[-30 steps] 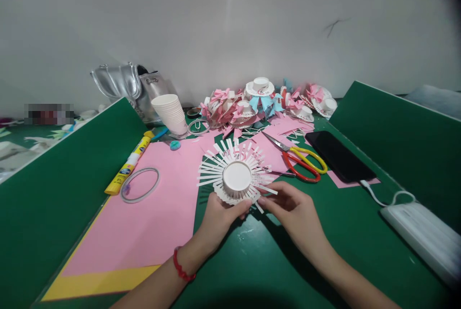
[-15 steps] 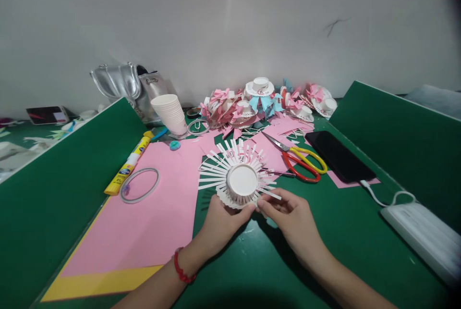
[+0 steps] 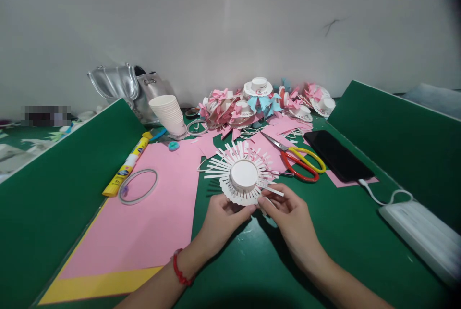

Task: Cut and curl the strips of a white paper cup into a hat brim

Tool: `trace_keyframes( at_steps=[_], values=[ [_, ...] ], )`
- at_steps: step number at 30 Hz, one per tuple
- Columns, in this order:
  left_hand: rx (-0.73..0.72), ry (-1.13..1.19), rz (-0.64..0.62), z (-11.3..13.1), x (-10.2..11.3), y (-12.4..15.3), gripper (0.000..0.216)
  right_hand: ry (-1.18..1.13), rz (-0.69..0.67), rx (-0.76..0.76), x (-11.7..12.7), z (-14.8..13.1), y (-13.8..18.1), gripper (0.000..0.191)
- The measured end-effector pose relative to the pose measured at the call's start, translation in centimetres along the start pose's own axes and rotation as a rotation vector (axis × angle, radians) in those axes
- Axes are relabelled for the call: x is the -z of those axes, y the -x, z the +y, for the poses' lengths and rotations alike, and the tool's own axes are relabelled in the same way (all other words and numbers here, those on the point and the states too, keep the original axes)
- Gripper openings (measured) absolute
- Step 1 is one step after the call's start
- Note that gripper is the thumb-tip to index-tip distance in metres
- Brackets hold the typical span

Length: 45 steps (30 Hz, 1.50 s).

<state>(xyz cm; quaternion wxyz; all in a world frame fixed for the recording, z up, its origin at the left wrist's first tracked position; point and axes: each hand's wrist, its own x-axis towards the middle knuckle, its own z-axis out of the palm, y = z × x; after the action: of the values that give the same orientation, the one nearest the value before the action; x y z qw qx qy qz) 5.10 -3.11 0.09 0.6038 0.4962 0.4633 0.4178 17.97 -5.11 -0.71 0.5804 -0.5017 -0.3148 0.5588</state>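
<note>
Both hands grasp the white paper cup cut into radiating strips (image 3: 244, 176), held upturned just above the green table (image 3: 342, 246). The left hand (image 3: 220, 215) pinches its near, folded rim, and the right hand (image 3: 288, 210) nips one loose strip at the near right. Half a second ago the cup was tipped toward the camera; now it is level, base up, and slightly farther right than a second ago. The rim work seems to have advanced by about one strip. The red-and-yellow scissors (image 3: 300, 162), black phone (image 3: 338, 155) and pink paper sheet (image 3: 144, 217) lie unmoved.
</note>
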Motion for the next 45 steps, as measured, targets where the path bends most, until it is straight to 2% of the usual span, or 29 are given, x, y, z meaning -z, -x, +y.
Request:
trace_keyframes(
  at_steps=[2,6,12,15,21,27,32,36,45],
  values=[
    [0.024,-0.018,0.001,0.1,0.0,0.0,0.005,0.000,0.000,-0.002,0.0,0.1,0.0,0.020],
    [0.042,-0.057,0.009,0.0,0.1,0.0,0.007,0.006,-0.002,-0.002,-0.1,0.0,0.1,0.018],
    [-0.017,-0.053,0.038,0.2,0.0,0.0,0.008,0.002,0.049,-0.007,-0.3,0.1,0.4,0.020],
    [-0.018,-0.036,0.058,0.5,-0.2,0.0,0.007,0.038,0.031,0.002,-0.6,0.3,0.5,0.021],
    [-0.012,-0.016,0.093,0.6,0.0,-0.1,0.008,-0.022,-0.027,-0.008,-0.4,-0.2,0.3,0.038],
    [-0.006,-0.013,0.042,0.5,0.1,0.0,0.010,-0.063,-0.047,-0.088,0.3,-0.6,-0.4,0.049],
    [-0.032,-0.055,0.021,0.5,0.0,0.0,0.008,-0.038,-0.016,-0.029,0.3,-0.4,-0.4,0.046],
    [-0.042,-0.057,0.007,0.7,0.0,0.0,0.014,-0.021,0.006,0.001,0.2,-0.3,-0.2,0.044],
    [0.018,-0.025,0.048,0.7,0.0,-0.1,0.020,0.026,-0.047,0.041,-0.3,-0.1,0.1,0.042]
  ],
)
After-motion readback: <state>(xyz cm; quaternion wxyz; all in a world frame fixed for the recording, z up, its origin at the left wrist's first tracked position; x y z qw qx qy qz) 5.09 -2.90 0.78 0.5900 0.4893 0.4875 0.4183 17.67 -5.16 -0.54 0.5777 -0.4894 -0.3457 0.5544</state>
